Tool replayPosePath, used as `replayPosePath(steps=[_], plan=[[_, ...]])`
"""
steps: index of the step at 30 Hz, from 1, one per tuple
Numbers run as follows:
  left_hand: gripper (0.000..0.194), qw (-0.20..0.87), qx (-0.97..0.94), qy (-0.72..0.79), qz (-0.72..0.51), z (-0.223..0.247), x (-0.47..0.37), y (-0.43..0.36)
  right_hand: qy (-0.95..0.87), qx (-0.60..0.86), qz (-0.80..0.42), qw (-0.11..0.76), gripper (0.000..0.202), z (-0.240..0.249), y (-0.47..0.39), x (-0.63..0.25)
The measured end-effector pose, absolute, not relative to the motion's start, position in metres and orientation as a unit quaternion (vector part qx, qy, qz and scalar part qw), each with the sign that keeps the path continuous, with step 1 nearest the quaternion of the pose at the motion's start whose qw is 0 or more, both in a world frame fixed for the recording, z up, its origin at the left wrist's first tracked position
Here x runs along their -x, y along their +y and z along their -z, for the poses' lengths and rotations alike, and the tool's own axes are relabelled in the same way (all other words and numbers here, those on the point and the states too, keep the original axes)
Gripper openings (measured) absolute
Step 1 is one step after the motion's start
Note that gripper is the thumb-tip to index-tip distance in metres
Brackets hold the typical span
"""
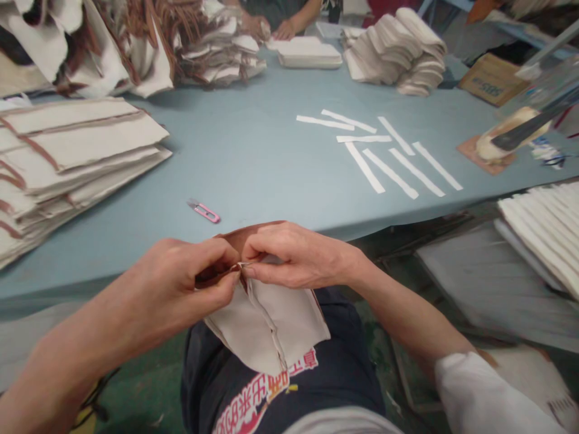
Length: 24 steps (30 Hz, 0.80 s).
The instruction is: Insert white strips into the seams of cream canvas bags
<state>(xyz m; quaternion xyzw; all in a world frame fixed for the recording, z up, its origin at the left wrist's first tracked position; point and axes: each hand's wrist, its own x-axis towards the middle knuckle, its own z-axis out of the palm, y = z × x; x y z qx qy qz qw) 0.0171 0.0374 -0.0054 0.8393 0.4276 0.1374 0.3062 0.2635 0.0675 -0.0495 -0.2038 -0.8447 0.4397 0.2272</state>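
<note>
A sewn piece of off-white and brown material point(289, 307) with a seam down its middle lies over my lap and against the table's front edge. My left hand point(201, 271) pinches its upper edge beside the seam, thumb and fingers closed on it. Close against it, my right hand point(284, 256) pinches the same edge from the other side, the fingertips of both hands almost touching. The brown side shows behind my fingers. Pink thread snips point(205, 211) lie on the table beyond my left hand.
Several white strips point(368, 169) lie on the blue-grey table point(235, 144). Stacked pieces point(85, 138) stand at left, with more piles point(393, 51) at the back. A brush point(520, 135) rests at right. Opposite, a co-worker's hands point(284, 29) are near a flat stack point(310, 54).
</note>
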Motion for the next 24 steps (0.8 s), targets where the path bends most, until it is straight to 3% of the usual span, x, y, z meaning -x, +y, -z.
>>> replayPosePath(steps=[3,8,13,18,24], plan=[[0.027,0.34,-0.842,0.402,-0.119,0.005,-0.015,0.043,-0.845,0.211,-0.443,0.212,0.02,0.048,0.068,-0.262],[0.032,0.481,-0.789,0.365,-0.111,0.004,-0.013,0.05,-0.847,0.222,-0.448,0.182,0.011,0.035,0.067,-0.259],[0.034,0.545,-0.757,0.352,-0.073,0.005,-0.003,0.056,-0.85,0.21,-0.448,0.182,0.018,0.031,0.068,-0.253],[0.034,0.494,-0.785,0.372,-0.049,0.005,0.0,0.055,-0.853,0.24,-0.434,0.163,0.019,0.036,0.068,-0.248],[0.028,0.288,-0.826,0.444,-0.194,0.026,-0.007,0.021,-0.872,0.296,-0.373,0.115,0.008,0.031,0.066,-0.24]])
